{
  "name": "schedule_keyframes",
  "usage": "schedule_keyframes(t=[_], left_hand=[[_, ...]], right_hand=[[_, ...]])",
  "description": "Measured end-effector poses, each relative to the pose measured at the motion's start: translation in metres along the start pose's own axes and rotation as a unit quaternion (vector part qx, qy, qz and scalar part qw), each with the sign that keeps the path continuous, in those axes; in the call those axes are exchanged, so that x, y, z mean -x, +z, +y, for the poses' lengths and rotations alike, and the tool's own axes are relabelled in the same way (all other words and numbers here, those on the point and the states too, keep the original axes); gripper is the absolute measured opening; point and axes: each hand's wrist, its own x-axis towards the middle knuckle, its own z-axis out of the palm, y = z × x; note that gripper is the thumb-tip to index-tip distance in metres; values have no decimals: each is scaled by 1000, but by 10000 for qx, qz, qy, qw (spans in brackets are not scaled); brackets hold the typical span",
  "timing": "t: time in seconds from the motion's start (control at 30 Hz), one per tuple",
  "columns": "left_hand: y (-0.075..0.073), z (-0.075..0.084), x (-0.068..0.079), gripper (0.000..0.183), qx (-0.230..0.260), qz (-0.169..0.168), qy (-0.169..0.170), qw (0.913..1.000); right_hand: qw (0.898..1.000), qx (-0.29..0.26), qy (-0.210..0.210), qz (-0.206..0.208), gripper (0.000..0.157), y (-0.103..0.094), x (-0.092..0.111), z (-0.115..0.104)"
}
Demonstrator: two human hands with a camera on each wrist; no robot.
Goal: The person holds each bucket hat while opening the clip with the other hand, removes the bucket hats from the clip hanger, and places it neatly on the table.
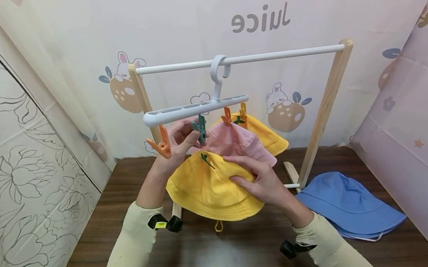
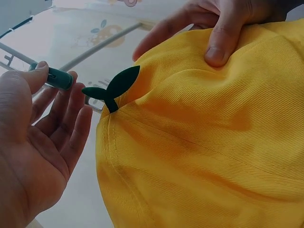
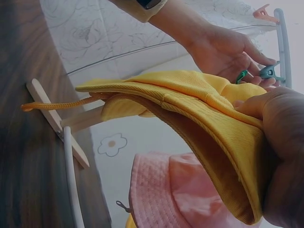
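Observation:
My left hand (image 1: 178, 143) pinches a green clothespin (image 1: 200, 130) between thumb and fingers; the pin hangs from a white clip hanger (image 1: 196, 108). My right hand (image 1: 260, 179) grips a yellow bucket hat (image 1: 211, 184) by its upper right side, thumb in front. A green leaf sprout (image 2: 114, 89) tops this hat, just below and beside the clothespin in the left wrist view. The hat's brim and a yellow cord (image 3: 57, 102) show in the right wrist view. Behind it, a pink hat (image 1: 233, 140) hangs from an orange clothespin (image 1: 226, 116).
A second yellow hat (image 1: 269, 135) hangs farthest back from a yellow clothespin (image 1: 243, 112). Another orange clothespin (image 1: 161, 144) dangles at the hanger's near end. The hanger hooks over the white rod (image 1: 283, 54) of a wooden stand. Blue hats (image 1: 346, 202) lie on the dark table (image 1: 218, 264) at right.

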Motion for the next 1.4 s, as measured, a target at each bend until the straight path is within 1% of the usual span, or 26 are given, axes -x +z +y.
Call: schedule_keyframes(t=[0.07,0.2,0.3,0.47,0.67,0.9,1.03,1.13,1.2,1.3,1.4], left_hand=[[1,0,0,88,96,2,36,9999],[2,-1,0,60,240,108,100,9996],[2,-2,0,43,323,128,131,9993],[1,-1,0,39,409,61,98,9991],[1,1,0,37,417,86,-11,9991],[0,2,2,35,411,249,-263,9985],[0,3,2,41,386,345,-363,9980],[0,3,1,48,366,357,-310,9982],[-1,3,0,52,388,341,-206,9985],[-1,3,-1,51,427,315,-59,9986],[-1,4,-2,50,441,315,-8,9985]], right_hand=[[10000,9,-26,6,51,0,1,1],[10000,14,-84,31,52,0,2,2],[9999,1,-100,35,52,-1,3,2],[9999,-34,-116,16,53,-2,4,1],[9999,-63,-125,41,52,-3,3,1],[9999,-139,-77,46,52,-4,4,1],[9999,-139,-60,58,53,-4,6,4],[9998,-164,16,91,53,-6,9,5],[9997,-204,64,113,53,-6,11,6],[9996,-244,90,139,52,-8,13,7],[9996,-234,73,162,52,-8,14,7]])
